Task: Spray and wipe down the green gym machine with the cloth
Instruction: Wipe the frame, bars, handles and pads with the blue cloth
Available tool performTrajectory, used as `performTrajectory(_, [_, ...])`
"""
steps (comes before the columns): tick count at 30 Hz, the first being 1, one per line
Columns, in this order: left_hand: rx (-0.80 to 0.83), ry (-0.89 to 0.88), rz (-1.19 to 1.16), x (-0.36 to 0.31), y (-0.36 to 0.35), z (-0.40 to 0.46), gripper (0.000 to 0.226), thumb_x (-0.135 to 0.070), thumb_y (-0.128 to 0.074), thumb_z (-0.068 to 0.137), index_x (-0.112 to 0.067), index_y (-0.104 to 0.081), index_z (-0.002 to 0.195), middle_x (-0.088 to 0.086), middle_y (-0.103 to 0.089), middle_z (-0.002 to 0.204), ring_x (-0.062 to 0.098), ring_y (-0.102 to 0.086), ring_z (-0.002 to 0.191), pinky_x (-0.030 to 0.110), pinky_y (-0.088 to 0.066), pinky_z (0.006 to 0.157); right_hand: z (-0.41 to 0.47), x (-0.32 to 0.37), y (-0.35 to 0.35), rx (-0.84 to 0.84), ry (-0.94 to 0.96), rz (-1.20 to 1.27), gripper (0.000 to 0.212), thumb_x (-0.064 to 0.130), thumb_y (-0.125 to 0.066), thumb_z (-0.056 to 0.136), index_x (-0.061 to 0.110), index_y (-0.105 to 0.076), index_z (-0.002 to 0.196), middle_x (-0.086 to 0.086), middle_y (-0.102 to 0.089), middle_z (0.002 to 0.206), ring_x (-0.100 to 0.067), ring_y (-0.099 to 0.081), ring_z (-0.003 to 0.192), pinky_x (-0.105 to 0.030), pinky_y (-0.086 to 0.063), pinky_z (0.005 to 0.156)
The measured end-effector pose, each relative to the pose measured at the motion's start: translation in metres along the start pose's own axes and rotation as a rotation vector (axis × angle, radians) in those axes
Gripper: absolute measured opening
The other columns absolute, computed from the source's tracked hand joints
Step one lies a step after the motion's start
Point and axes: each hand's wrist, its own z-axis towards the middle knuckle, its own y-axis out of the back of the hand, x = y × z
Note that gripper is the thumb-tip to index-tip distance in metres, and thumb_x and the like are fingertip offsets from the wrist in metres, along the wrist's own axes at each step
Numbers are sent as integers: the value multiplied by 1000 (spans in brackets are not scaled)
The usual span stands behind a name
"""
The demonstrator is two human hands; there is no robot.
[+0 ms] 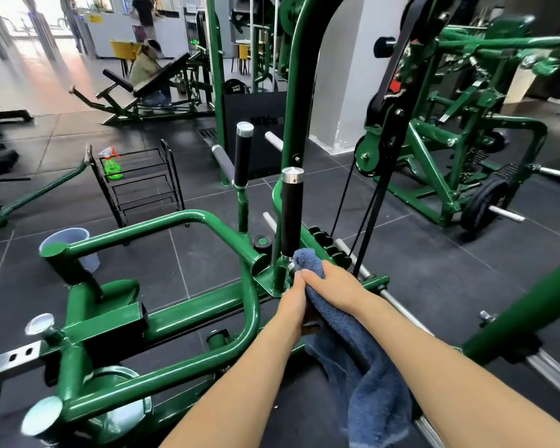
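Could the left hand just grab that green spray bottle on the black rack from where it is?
Probably not. The spray bottle sits on the black rack well beyond the green frame, while the left hand is down at the blue cloth. The person would likely need to step closer.

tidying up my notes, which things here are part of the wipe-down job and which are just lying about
Job: blue cloth, held by left hand and right hand; green machine frame; black handle; green spray bottle.

Lying about: black wire rack, grey bucket, weight plate.
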Motion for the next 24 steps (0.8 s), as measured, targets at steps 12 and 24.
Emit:
performTrajectory(12, [-75,20,34,-5,-3,-24,52,-47,-38,100,-5,-60,122,15,-64,118,29,-63,97,34,-48,76,-75,-8,-10,-150,93,-431,48,55,-42,93,11,-48,112,-10,-61,113,-31,-59,104,-36,-37,73])
performTrajectory(24, [57,167,118,41,-9,-81,52,-63,-47,91,-14,-53,74,1,-57,65,21,-60,65,33,-49,73,-123,-32,-4,-207,91,-458,44,55,-40,94,14,-48,107,-7,-63,110,-29,-60,103,-39,-42,83])
